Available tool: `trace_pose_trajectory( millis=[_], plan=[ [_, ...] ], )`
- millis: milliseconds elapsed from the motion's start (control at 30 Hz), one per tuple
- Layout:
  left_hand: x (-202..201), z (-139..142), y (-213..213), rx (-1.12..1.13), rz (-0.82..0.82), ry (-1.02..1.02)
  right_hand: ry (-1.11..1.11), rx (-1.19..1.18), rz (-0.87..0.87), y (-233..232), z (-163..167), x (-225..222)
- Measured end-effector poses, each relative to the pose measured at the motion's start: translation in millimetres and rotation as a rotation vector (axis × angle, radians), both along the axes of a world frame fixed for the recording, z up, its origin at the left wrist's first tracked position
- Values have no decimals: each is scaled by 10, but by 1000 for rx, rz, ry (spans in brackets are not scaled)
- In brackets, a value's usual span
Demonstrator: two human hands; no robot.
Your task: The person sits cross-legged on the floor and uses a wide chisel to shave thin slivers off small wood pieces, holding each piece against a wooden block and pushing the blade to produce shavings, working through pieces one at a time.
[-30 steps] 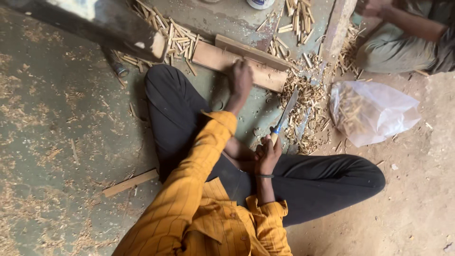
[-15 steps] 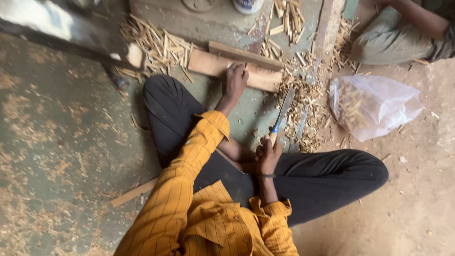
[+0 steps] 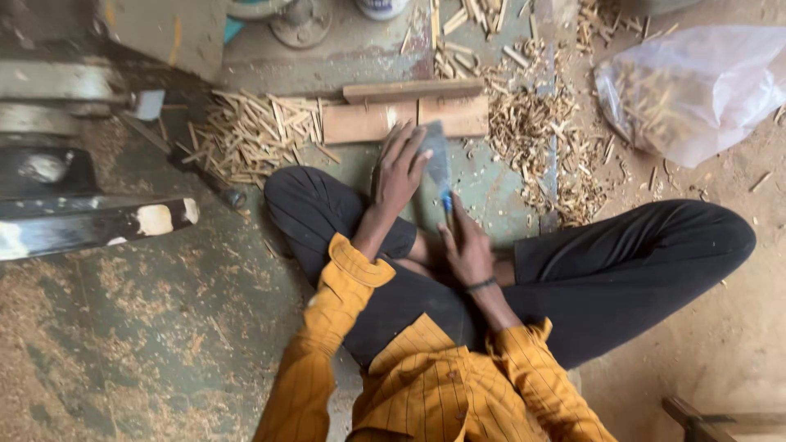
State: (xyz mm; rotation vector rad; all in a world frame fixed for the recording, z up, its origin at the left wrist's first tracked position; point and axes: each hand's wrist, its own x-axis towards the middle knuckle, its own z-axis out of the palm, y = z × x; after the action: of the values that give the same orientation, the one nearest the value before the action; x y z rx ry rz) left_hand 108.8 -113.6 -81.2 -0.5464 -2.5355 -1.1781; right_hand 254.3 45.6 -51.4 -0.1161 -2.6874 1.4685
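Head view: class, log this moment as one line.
right hand: grips knife | left hand: rests beside blade | wood block: ahead

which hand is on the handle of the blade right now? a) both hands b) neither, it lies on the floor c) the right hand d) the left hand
c: the right hand is closed on the blue handle end of the flat blade, while the left hand rests open beside the blade near the wooden block.
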Motion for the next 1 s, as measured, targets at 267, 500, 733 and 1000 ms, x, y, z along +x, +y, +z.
trace_pose_trajectory(
  millis=[267,500,733,1000],
  plan=[
    [70,-303,-114,-100,-135,-141,-108,-18,6,-310,58,-120],
    [52,-410,-89,-87,-123,-235,-294,13,-38,-371,78,-169],
    [88,-489,-19,-65,-171,-245,11,-1,-12,-309,31,-141],
    [117,-423,-5,-54,-101,-156,-162,4,-26,-250,66,-163]
  ],
)
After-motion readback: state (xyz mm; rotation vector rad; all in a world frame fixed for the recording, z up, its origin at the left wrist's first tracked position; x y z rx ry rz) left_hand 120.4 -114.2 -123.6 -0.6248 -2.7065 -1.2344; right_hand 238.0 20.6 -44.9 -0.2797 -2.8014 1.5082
